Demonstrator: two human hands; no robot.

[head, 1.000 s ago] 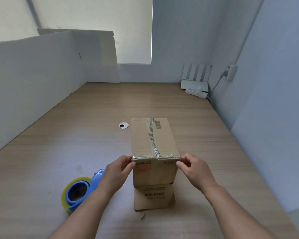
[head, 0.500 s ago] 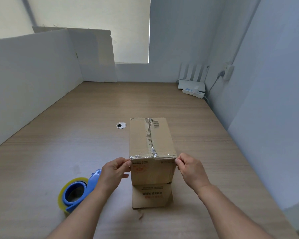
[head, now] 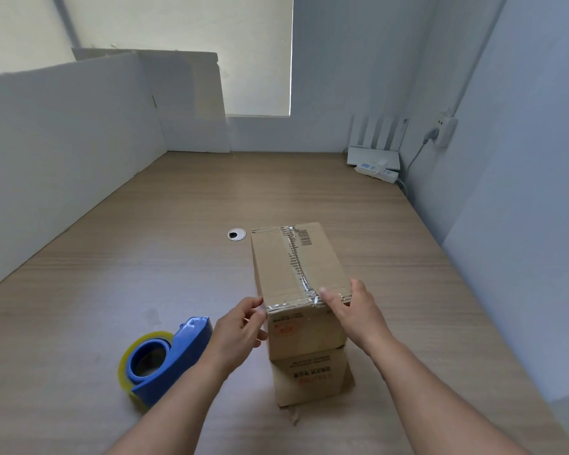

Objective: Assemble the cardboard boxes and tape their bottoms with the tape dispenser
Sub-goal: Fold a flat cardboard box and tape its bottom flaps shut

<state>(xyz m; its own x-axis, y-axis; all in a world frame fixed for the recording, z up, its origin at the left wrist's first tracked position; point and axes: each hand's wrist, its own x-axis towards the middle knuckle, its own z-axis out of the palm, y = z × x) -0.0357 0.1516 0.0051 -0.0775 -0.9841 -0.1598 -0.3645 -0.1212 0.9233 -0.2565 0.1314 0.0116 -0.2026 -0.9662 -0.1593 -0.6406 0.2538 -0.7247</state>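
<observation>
A brown cardboard box (head: 276, 267) stands on the wooden table (head: 145, 257) with its loose flaps down near me. Clear tape (head: 294, 257) runs along the seam of its top face and across its near edge. My left hand (head: 240, 326) pinches the box at its near left corner, where the tape ends. My right hand (head: 355, 310) grips the near right corner, thumb pressing on the tape on top and fingers over the right edge. The blue tape dispenser (head: 178, 353) with its yellowish roll lies on the table left of my left forearm.
A round cable hole (head: 236, 234) sits in the table just behind the box. White partition boards (head: 63, 142) line the left side and back. A white router (head: 373, 156) and power strip (head: 376, 170) lie at the far right corner by the wall.
My right hand has slid from the box's near right edge up onto its top, thumb now on the tape. The left hand stays at the left corner. The box has turned slightly.
</observation>
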